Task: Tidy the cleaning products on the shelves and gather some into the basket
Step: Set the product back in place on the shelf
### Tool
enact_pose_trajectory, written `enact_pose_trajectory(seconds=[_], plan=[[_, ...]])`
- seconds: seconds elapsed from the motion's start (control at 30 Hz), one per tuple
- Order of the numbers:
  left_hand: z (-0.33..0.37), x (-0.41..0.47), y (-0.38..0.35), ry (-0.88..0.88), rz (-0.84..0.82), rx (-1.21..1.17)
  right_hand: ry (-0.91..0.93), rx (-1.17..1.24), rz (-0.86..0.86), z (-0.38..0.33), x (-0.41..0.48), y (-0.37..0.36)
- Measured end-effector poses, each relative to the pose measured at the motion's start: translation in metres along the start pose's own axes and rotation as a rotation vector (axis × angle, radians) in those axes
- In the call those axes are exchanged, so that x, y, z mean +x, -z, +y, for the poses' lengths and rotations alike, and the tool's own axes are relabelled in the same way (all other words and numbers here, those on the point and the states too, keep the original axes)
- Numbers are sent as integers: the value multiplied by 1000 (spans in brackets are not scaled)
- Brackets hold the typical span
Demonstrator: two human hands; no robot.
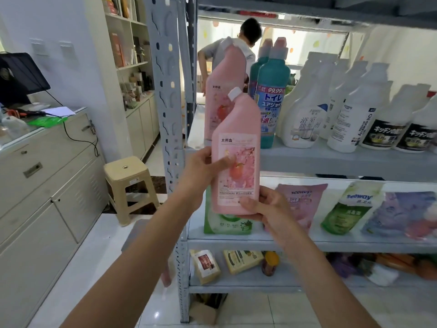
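Grey metal shelving (331, 159) fills the background. Before it, a white-capped pink bottle (236, 147) is held tilted: the left hand (201, 171) pinches its side, and the right hand (267, 209) grips its bottom corner. Above the hands stands a second pink bottle (224, 91), with teal bottles (272, 91) to its right.

Both arms outstretched, left hand (203, 167), right hand (268, 210), fingers gripping pink bottle (237, 119)

Pink bottle (236, 159) upright, white-capped, held before shelf (331, 159).
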State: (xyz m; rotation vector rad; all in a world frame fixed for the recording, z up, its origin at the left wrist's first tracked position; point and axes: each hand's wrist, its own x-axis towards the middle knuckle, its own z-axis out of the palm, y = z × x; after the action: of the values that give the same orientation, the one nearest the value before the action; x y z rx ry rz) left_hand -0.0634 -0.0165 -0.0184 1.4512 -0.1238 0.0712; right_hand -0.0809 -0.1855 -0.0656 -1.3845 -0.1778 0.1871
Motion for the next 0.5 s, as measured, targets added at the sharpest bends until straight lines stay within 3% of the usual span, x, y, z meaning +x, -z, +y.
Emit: enact_pose_trajectory(seconds=[0.3, 0.5], plan=[[-38, -25, -15, 229, 90, -123, -189, 36, -77, 32, -33, 7], [-57, -40, -27, 285, 102, -105, -148, -39, 123, 34, -53, -5]])
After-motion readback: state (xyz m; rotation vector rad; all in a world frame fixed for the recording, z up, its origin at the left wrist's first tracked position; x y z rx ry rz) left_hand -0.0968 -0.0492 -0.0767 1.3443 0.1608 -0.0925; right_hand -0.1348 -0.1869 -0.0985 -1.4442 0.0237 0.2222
